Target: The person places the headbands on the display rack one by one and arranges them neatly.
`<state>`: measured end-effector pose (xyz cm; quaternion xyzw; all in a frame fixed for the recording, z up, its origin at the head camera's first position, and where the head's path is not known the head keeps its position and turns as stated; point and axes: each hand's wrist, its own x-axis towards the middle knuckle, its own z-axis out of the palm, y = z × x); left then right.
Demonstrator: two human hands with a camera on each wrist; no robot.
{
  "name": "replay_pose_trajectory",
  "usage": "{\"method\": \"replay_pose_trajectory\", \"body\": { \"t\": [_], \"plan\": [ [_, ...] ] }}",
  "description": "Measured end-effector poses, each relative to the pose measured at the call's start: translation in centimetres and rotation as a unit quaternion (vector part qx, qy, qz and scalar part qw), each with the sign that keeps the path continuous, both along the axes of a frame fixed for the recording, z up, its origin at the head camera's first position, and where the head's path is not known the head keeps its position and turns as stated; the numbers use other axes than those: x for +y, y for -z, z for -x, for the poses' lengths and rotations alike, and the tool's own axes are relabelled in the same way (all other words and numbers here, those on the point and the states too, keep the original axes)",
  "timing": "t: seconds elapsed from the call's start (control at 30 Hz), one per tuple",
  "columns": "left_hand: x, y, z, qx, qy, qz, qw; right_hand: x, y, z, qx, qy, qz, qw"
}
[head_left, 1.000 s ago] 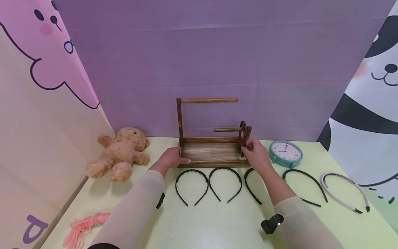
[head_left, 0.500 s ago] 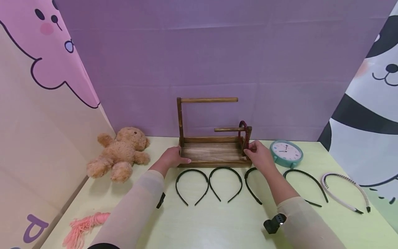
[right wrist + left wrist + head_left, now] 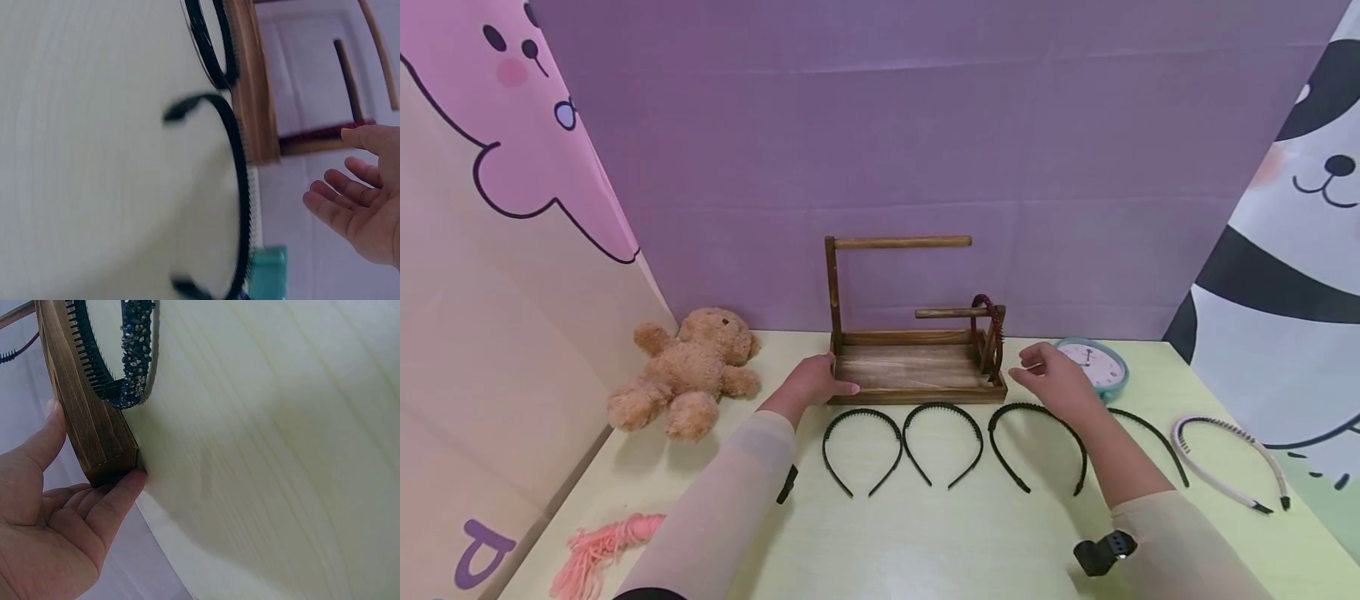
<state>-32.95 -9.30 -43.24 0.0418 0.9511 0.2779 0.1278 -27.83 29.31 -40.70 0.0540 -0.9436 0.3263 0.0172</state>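
Fingers of left hand pinch wooden rack, likely bracing it; right hand, fingers loosely spread, near hung red headband.

Before you, a pale yellow table bears a wooden rack near its back edge, a teddy bear and pink yarn at left, a teal clock at right, four dark headbands and a white headband.

Head view bright, even light; soft glare on the tabletop, nearer camera than left fingers. Left wrist: soft shadow past those fingers. Right wrist dimmer; headband beside right fingers blurred, ends worst.
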Motion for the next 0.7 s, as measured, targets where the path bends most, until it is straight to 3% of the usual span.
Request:
{"method": "replay_pose_trajectory", "body": {
  "t": [0.23, 0.37, 0.53, 0.7],
  "plan": [
    [0.2, 0.1, 0.0, 0.001, 0.0, -0.006, 1.0, 5.4, -1.6, -2.1, 0.012, 0.015, -0.042, 0.9989],
    [0.1, 0.2, 0.0, 0.005, 0.005, -0.007, 1.0, 9.3, -2.0, -3.1, -0.005, 0.05, -0.094, 0.9943],
    [0.0, 0.1, -0.1, 0.008, 0.01, -0.002, 0.9999, 14.3, -1.4, -4.1, -0.062, 0.097, -0.149, 0.9822],
    [-0.1, 0.0, -0.2, 0.008, 0.011, -0.004, 0.9999, 17.7, 0.0, -4.8, -0.151, 0.11, -0.185, 0.9648]
  ]
}}
